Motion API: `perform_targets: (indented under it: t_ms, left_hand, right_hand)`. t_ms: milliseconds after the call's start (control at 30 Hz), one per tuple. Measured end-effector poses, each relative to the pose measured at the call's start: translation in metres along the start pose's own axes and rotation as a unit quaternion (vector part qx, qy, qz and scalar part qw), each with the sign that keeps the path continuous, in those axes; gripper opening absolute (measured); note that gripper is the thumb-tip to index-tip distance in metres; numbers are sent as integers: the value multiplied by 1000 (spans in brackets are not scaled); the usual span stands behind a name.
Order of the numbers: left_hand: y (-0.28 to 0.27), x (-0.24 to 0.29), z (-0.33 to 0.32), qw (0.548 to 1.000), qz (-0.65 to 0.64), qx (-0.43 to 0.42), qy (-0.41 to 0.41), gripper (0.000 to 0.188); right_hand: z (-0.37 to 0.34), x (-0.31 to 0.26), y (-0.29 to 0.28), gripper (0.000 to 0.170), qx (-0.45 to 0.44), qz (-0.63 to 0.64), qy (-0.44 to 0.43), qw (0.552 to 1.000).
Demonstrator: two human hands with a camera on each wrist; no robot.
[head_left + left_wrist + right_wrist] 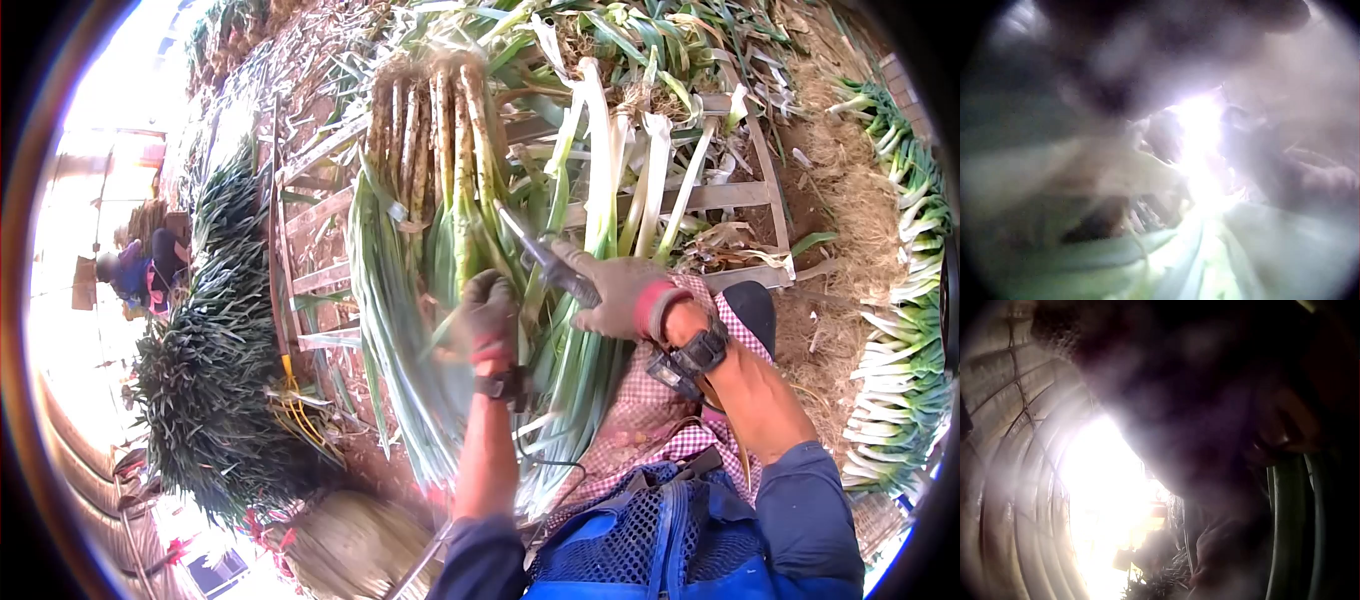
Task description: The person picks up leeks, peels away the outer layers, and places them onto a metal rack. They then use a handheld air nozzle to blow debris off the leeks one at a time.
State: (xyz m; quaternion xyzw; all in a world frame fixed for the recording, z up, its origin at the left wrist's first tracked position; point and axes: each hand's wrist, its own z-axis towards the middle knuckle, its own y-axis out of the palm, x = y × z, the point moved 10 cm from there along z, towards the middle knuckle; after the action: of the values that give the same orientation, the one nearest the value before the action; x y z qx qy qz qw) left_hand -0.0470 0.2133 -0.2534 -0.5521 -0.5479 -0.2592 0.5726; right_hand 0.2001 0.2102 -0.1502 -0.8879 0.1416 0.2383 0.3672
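My gloved right hand (pixel 620 290) grips a black-handled tool (pixel 565 275) with a thin metal tip, which looks like an air blow gun. The tip points up and left at the leeks (pixel 462 190), which lie side by side with muddy stems and roots away from me. Over their green leaves (pixel 400 320) is my gloved left hand (pixel 488 315), fingers bent and blurred by motion. A pale leaf strip (pixel 1116 172) passes close under it in the left wrist view; I cannot tell if the fingers hold it. The right wrist view is mostly dark, with the glove (pixel 1185 394) across it.
The leeks lie across a wooden slatted frame (pixel 320 215). Cleaner white-stemmed leeks (pixel 600 160) lie on its right part. A dark green leek pile (pixel 215 400) stands left, a row of white-stemmed leeks (pixel 890 400) far right. Another person (pixel 150 265) is at the far left.
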Motion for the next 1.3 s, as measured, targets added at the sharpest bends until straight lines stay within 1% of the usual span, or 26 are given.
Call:
perform_targets:
  t_ms: [33, 67, 100, 167, 200, 233, 300, 333, 367, 433, 500, 533, 600, 633, 700, 733, 767, 833, 867, 900, 967, 1000, 1100, 1167, 1233, 1300]
  left_hand:
    - [-11, 4, 2, 999, -24, 1, -34, 18]
    - [-25, 12, 11, 999, 29, 8, 12, 18]
    - [-41, 11, 23, 996, 52, 48, 47, 17]
    - [-64, 14, 33, 990, 70, 86, 90, 17]
    - [-68, 34, 31, 988, 96, 76, 95, 18]
    - [-75, 42, 28, 984, 162, 79, 11, 24]
    - [-72, 29, 41, 989, 110, 87, 41, 27]
    - [-67, 23, 44, 988, 105, 90, 70, 27]
    - [-61, 22, 43, 985, 100, 94, 101, 29]
    - [-51, 52, 26, 959, 233, 110, 121, 38]
    - [-35, 73, 15, 907, 376, 106, 158, 44]
    - [-31, 77, 15, 907, 375, 105, 158, 44]
    - [-15, 84, 16, 875, 446, 86, 166, 44]
    - [-12, 87, 17, 875, 447, 85, 166, 44]
    - [0, 82, 25, 862, 494, 34, 111, 39]
    - [1, 80, 30, 861, 497, 26, 105, 39]
    - [4, 77, 34, 861, 496, 26, 104, 39]
    - [8, 72, 40, 843, 529, 33, 91, 46]
    - [6, 72, 42, 853, 508, 46, 109, 52]
    - [7, 74, 41, 853, 508, 46, 110, 52]
    - [16, 70, 44, 856, 511, 1, 79, 54]
    - [18, 70, 46, 860, 504, -15, 78, 58]
    - [23, 71, 45, 860, 501, 6, 99, 59]
    - [26, 64, 45, 863, 498, -9, 79, 61]
    - [31, 67, 44, 855, 501, 5, 134, 60]
    - [31, 71, 46, 867, 484, -5, 120, 57]
  right_hand:
    - [-3, -1, 2, 107, -6, -19, -4, 1000]
    - [-6, 3, 1, 107, -20, -11, 26, 999]
    - [-9, 1, 1, 107, -22, -10, 25, 999]
    - [-14, -2, 1, 107, -44, 9, 25, 999]
    - [-17, -2, 5, 106, -59, 18, 25, 998]
    - [-15, -1, 14, 106, -60, 18, 26, 998]
    - [-9, -16, 18, 107, -2, -4, -45, 999]
    - [-6, -11, 18, 108, -27, 11, -5, 1000]
    - [-5, -13, 18, 108, -27, 10, -7, 1000]
    - [-2, -15, 16, 109, -22, 2, -4, 1000]
    - [0, -18, 19, 106, -29, -2, -6, 1000]
    - [2, -20, 19, 104, -32, -6, -8, 999]
    - [12, -19, 13, 101, -10, -7, 3, 1000]
    - [12, -19, 15, 101, -10, -6, 3, 1000]
    - [10, -25, 15, 100, -20, -18, -7, 1000]
    - [9, -28, 19, 100, -15, -21, -35, 999]
    - [11, -30, 13, 100, -16, -22, -35, 999]
    - [17, -20, -1, 103, -17, 9, 36, 999]
    - [20, -19, 0, 102, -3, 4, 32, 999]
    - [29, -17, 0, 102, -3, 5, 31, 999]
    - [55, -17, -32, 97, 73, 11, 2, 997]
    - [60, -20, -44, 95, 77, 21, -2, 997]
    - [89, -22, -68, 91, 115, -4, 7, 993]
    - [103, -23, -84, 87, 143, 10, 6, 990]
    - [114, -22, -102, 95, 180, -10, 19, 983]
    - [115, -23, -111, 93, 193, -8, 15, 981]
